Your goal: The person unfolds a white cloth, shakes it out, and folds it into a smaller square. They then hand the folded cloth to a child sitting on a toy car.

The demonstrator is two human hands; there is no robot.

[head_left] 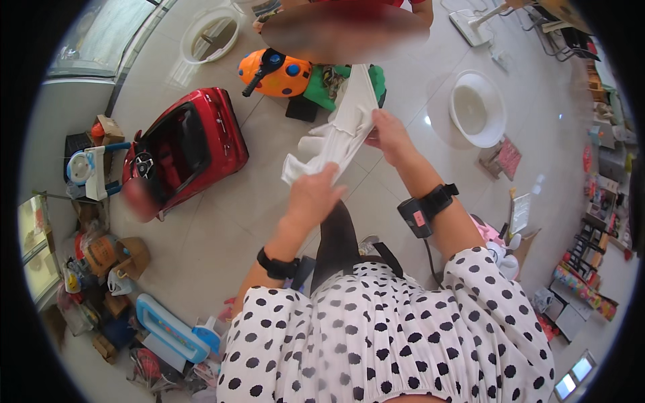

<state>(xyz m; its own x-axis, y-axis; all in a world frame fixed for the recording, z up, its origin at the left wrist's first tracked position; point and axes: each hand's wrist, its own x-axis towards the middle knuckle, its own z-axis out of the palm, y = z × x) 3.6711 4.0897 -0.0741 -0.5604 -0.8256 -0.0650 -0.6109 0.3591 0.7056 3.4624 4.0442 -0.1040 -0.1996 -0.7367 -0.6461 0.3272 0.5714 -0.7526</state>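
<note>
A white cloth garment (347, 118) is stretched out in front of me, above the tiled floor. My left hand (315, 194) grips its near lower end. Farther along, my right hand (390, 133) pinches the cloth's right edge. The far end of the cloth reaches up towards a blurred area, so I cannot tell what lies at its tip. Behind the cloth is an orange and green ride-on toy (282, 73) with a black handlebar, and some crumpled patterned fabric (332, 80) lies on its green seat.
A red toy car (186, 151) stands on the left. One white basin (478, 108) sits right; another white tub (187, 38) is at the upper left. A small pink-topped stool (504, 157) is beside the right basin. Someone in red is opposite me. Toys and boxes (133, 257) line the left wall.
</note>
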